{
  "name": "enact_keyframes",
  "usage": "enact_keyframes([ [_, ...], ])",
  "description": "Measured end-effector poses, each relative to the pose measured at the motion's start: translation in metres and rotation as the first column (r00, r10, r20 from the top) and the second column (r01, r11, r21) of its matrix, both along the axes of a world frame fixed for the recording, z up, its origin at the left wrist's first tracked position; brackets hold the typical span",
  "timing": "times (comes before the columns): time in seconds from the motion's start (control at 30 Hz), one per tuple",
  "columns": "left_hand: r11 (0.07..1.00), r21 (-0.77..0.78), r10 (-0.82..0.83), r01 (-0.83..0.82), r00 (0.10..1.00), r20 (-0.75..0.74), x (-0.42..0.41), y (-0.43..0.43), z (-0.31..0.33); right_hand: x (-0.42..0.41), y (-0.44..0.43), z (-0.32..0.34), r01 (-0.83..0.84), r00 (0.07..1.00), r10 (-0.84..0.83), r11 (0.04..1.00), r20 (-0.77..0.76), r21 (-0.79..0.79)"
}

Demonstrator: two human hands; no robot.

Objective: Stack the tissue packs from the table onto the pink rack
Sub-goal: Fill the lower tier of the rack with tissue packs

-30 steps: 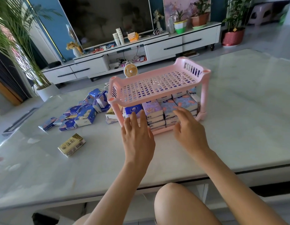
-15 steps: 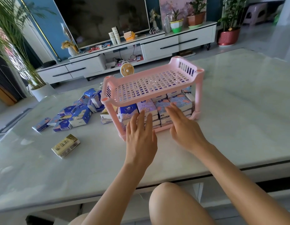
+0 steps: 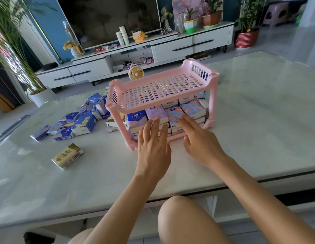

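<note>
Head view: both hands are flat, fingers straight and holding nothing. The left hand (image 3: 153, 152) and right hand (image 3: 199, 145) touch the fronts of the tissue packs (image 3: 193, 108) stacked on the lower shelf of the pink rack (image 3: 160, 88). Loose packs (image 3: 82, 123) lie on the table (image 3: 259, 120), left of it.

Daylight is glaring off the pale marble table (image 3: 259, 120) and the glossy light floor (image 3: 285, 37). A dark television (image 3: 109, 20) is sitting against a blue wall (image 3: 45, 32), above a long white console (image 3: 174, 48) that is carrying stacked paper cups (image 3: 123, 37) and potted plants (image 3: 212, 19). A small yellow fan (image 3: 136, 73) is showing just beyond the table's far edge. A tall palm (image 3: 10, 50) is filling the left side. A red-potted plant (image 3: 246, 38) is standing at the far right.
</note>
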State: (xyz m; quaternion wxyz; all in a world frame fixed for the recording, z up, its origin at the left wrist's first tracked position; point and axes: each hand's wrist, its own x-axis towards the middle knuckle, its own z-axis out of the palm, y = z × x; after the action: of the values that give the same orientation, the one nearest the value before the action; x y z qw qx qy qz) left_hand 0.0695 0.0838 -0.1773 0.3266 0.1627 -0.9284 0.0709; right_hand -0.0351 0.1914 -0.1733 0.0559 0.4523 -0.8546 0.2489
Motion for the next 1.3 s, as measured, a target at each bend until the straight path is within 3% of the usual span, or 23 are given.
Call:
enact_keyframes([
  [0.27,1.000,0.025,-0.005,0.005,1.000,0.001,0.004,0.002,0.003,0.003,-0.006,0.002,0.000,1.000,0.000,1.000,0.019,-0.030],
  [0.5,0.981,0.084,-0.167,0.175,0.981,-0.101,0.013,0.002,0.003,-0.006,0.006,-0.005,-0.045,0.998,0.056,0.966,0.037,-0.256],
  [0.63,0.967,0.070,-0.241,0.245,0.968,-0.069,0.010,0.011,0.001,-0.029,0.036,-0.008,-0.061,0.997,0.074,0.914,0.018,-0.401],
  [0.9,0.898,0.155,-0.419,0.412,0.908,0.015,-0.073,0.091,-0.001,-0.115,0.100,-0.007,0.132,0.982,-0.058,0.895,0.181,-0.426],
  [1.0,0.903,0.244,-0.374,0.353,0.926,0.047,-0.119,0.111,-0.006,-0.150,0.100,-0.012,0.206,0.947,-0.084,0.900,0.311,-0.384],
  [1.13,0.853,0.491,-0.228,0.175,0.972,0.049,-0.182,0.116,-0.007,-0.196,0.084,-0.020,0.258,0.885,-0.073,0.898,0.460,-0.355],
  [1.3,0.854,0.491,0.044,-0.170,0.965,0.258,-0.257,0.098,-0.019,-0.241,0.046,-0.029,0.156,0.930,-0.012,0.917,0.368,-0.366],
])
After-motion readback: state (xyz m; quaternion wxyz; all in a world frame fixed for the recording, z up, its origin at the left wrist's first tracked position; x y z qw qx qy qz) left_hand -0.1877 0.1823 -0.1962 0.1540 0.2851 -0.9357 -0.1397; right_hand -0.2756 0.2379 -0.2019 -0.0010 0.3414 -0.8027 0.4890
